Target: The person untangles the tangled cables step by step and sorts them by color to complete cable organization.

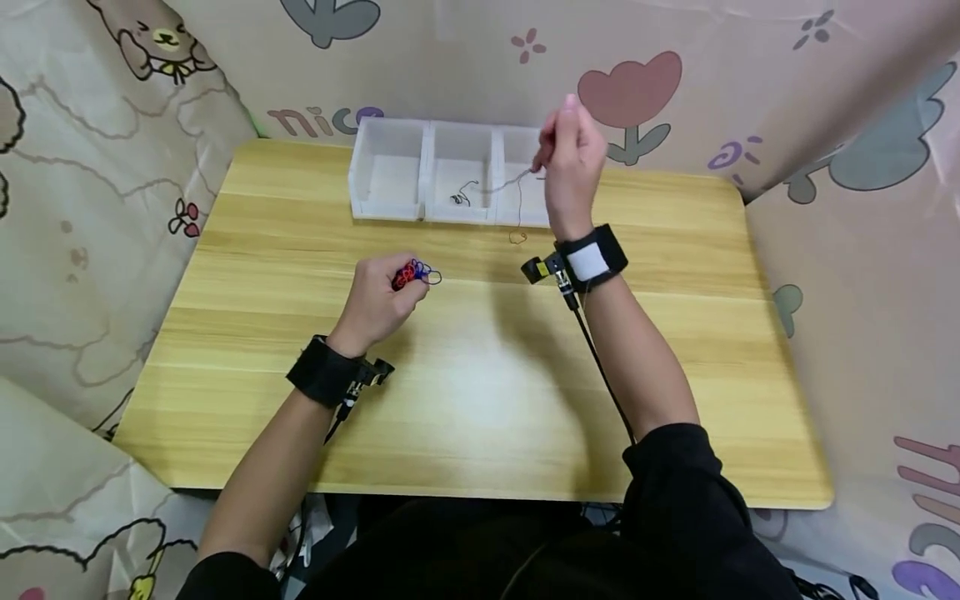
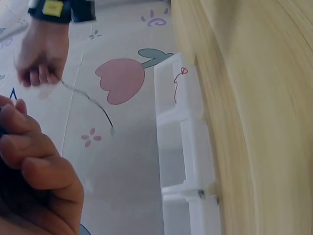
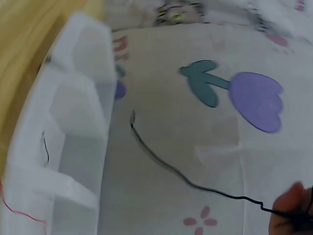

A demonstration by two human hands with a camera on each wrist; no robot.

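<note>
My left hand (image 1: 378,304) grips a small bundle of red and blue wires (image 1: 417,273), their loops poking out between thumb and fingers above the table. Raised near the tray's right end, my right hand (image 1: 573,162) pinches a thin black wire (image 3: 195,186). Its free end points left, in the air above the white tray (image 1: 386,208). Dark curled wire (image 1: 460,199) shows in the middle compartment. A red wire (image 2: 177,81) hangs over the front wall of the right compartment, its tip curled.
The three-compartment tray stands at the back edge of the wooden table (image 1: 465,400), against a printed cloth backdrop (image 1: 465,67). Cloth also rises at both sides. A camera cable (image 1: 603,367) runs along my right forearm.
</note>
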